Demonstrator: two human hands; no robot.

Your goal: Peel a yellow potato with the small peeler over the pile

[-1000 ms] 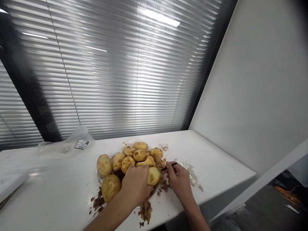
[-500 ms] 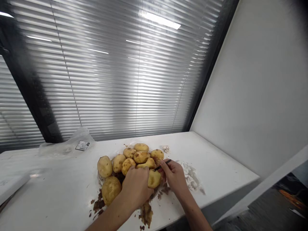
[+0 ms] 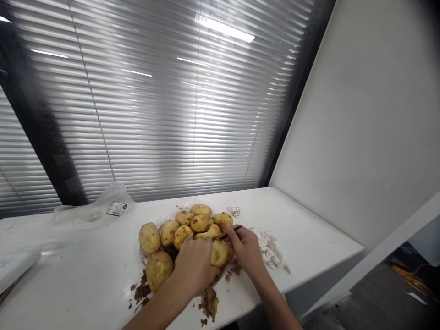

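My left hand (image 3: 195,262) is closed around a partly peeled potato (image 3: 220,253), whose pale flesh faces right. In my right hand (image 3: 245,247) is a thin black tool (image 3: 237,228), pinched between thumb and fingers; its working end, hidden near the potato, cannot be made out. Behind my hands lies a pile of potatoes (image 3: 202,223) on a clear plastic sheet. A large potato (image 3: 159,271) rests left of my left wrist, and another potato (image 3: 150,238) sits behind it. Brown peelings (image 3: 209,303) are scattered below and between my hands.
Crumpled white tissue (image 3: 270,247) lies right of my right hand, with a small wad (image 3: 235,211) farther back. A clear plastic bag (image 3: 98,207) with a label is at the back left. A white box (image 3: 17,266) stands at the left edge. Window blinds and a wall border the table.
My right hand and the black tool have shifted slightly back and left at the potato. My left hand keeps its grip in almost the same place. The view has turned slightly.
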